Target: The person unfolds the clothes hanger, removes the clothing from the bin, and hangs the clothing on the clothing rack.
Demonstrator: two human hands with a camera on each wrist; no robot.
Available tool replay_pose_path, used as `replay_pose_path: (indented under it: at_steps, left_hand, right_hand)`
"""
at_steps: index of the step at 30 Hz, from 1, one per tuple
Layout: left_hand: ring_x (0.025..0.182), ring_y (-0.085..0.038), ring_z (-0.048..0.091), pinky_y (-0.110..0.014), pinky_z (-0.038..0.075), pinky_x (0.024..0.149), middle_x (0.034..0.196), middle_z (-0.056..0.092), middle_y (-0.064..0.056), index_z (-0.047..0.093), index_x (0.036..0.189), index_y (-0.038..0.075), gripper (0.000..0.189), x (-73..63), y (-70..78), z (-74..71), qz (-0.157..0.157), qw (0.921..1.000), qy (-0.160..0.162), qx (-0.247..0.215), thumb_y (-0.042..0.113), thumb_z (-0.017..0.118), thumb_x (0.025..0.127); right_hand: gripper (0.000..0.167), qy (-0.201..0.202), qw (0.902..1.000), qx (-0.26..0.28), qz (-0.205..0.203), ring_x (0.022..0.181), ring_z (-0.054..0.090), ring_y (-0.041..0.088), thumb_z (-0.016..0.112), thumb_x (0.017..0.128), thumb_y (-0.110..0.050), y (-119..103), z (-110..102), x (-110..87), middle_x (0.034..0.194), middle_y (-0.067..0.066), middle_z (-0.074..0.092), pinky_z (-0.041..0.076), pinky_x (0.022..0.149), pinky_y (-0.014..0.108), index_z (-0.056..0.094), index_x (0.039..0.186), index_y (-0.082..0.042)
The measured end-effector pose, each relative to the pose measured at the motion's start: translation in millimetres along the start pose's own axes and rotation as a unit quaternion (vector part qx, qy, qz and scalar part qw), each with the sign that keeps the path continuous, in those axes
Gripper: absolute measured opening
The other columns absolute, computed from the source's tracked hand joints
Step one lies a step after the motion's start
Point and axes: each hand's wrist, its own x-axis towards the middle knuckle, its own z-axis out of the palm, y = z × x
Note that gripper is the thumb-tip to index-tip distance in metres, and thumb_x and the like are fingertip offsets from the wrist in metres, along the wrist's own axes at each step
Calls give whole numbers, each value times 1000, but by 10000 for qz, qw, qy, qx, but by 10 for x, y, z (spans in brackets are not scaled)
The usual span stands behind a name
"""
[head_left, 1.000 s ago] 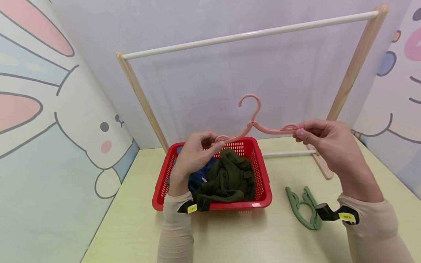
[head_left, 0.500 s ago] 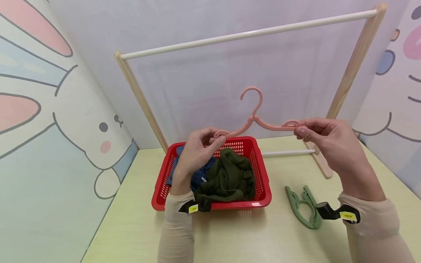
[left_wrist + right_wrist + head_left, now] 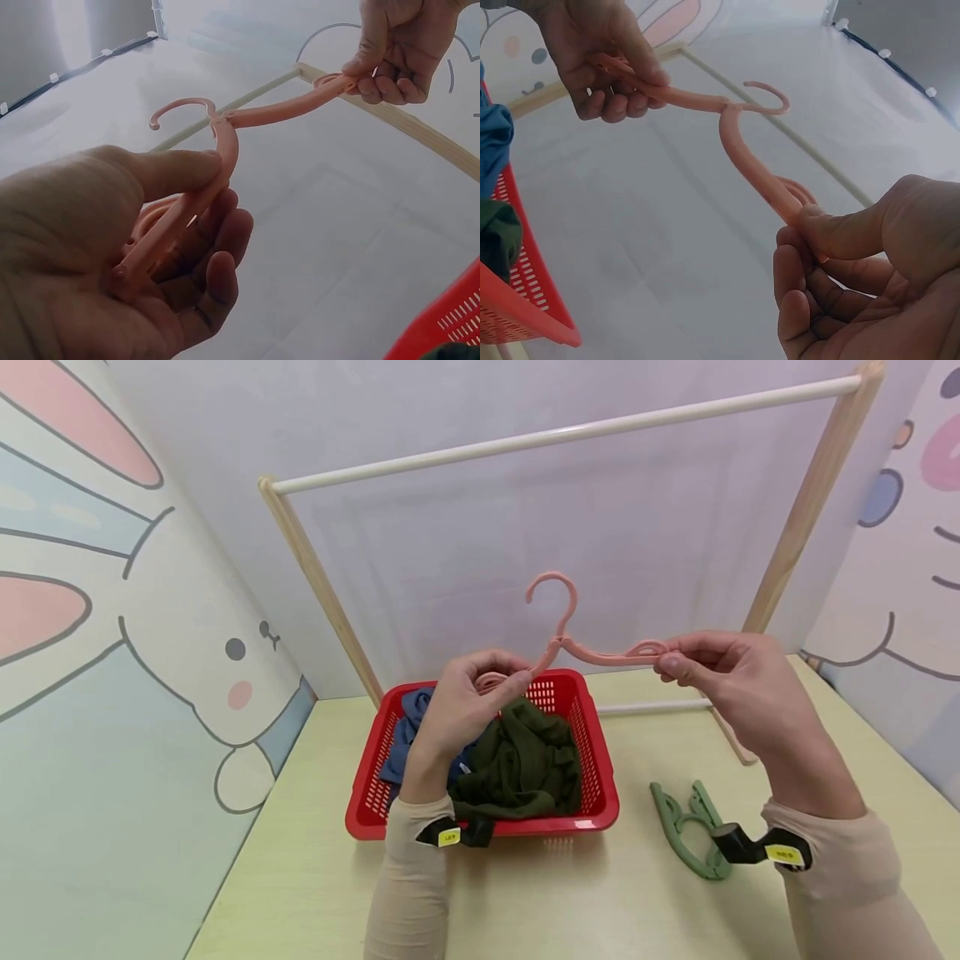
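Both hands hold a pink folding hanger [image 3: 600, 657] in the air, its arms spread and its hook upward. The left hand [image 3: 465, 702] grips the left arm part-way along, thumb on top and fingers curled beneath, as the left wrist view shows. At the other end, the right hand [image 3: 738, 693] pinches the tip of the right arm between thumb and fingers. Below the left hand is a red basket [image 3: 603, 777] with a dark green garment [image 3: 521, 768] and a blue garment [image 3: 405, 743] in it. On the table lies a folded green hanger [image 3: 690, 835], left of the right wrist.
Behind the hands stands a rack with a white top bar [image 3: 555, 437] and wooden side posts [image 3: 813, 502]. A lower white bar [image 3: 652, 707] runs near the table [image 3: 300, 860]. Walls with cartoon drawings [image 3: 217, 693] flank both sides.
The hanger rose a little, then came down and to the left. The left hand has moved its grip inward along the left arm, nearer the hook. The basket and green hanger stay put.
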Motion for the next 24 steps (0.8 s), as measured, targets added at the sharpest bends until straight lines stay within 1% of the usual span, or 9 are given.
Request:
replay_pose_path:
  at_steps: [2,6,8,11,14,18,24]
  left_hand:
    - [106,-27,74,-33,62,87,119,75,-11,79,122,2,18,-4,1,-14,-12,10000,19,35,11,72,109]
    - [103,-32,74,-31,60,81,117,75,-12,79,121,1,17,-9,8,-38,25,10000,13,50,10,72,109]
    - [101,-36,73,-31,59,78,117,76,-13,79,120,0,16,-11,10,-44,56,10000,-26,25,9,72,109]
    - [97,-36,72,-30,56,73,116,76,-13,79,119,0,15,-7,16,-42,88,9999,-124,7,8,72,109]
    - [96,-32,73,-30,58,78,116,76,-13,79,119,-1,14,-2,18,-29,106,9995,-277,-58,6,71,109]
    - [100,-26,76,-33,63,94,116,76,-14,79,119,-1,14,2,18,-11,104,9990,-433,-69,6,71,109]
    - [98,-25,75,-43,63,95,115,76,-17,79,118,0,14,4,14,4,49,9984,-557,-1,7,71,109]
  right_hand:
    - [27,-65,10000,-59,-43,97,71,12,80,106,-22,-8,-1,3,102,-9,83,52,88,17,81,128,-6]
    - [25,-235,9996,-61,-105,100,71,16,78,107,-20,-32,-12,7,105,-4,82,54,88,20,81,128,-7]
    - [26,-354,9993,-42,-82,104,72,16,77,108,-22,-39,-26,2,110,-3,83,55,89,22,80,131,-10]
    - [30,-484,9988,-11,-8,111,74,17,77,109,-26,-51,-40,-7,119,-2,83,55,93,22,78,137,-16]
    - [32,-549,9985,-4,28,112,76,17,77,108,-28,-61,-38,-15,123,0,83,55,95,21,77,139,-19]
    - [27,-597,9981,-111,-42,104,77,19,78,107,-27,-78,-4,-16,116,2,83,56,92,22,79,132,-17]
    - [17,-776,9965,-154,-261,94,73,23,78,107,-20,-77,25,-12,106,5,80,57,86,26,80,121,-11]
